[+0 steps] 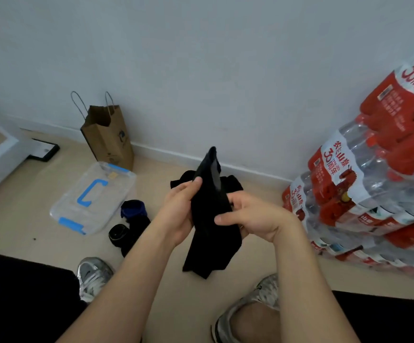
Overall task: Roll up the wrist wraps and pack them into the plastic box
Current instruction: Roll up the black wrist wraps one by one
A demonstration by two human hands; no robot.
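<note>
Gripping a black wrist wrap (209,219) at frame centre, the left hand (180,210) curls round its left edge, thumb on the front, while the right hand (253,219) pinches its right edge; the wrap's ends stick up and hang down past both hands. Left of centre on the floor (15,219), the clear plastic box (94,196) with blue latches lies lid on, more dark wraps (131,219) piled just beside its lower right corner. A paper bag (109,137) stands behind the box and bottled water packs (369,181) fill the right edge.

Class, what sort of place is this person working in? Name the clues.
Probably a home room or storeroom: beige floor meeting plain white wall, stacked shrink-wrapped packs of water bottles, brown paper carrier bag.
</note>
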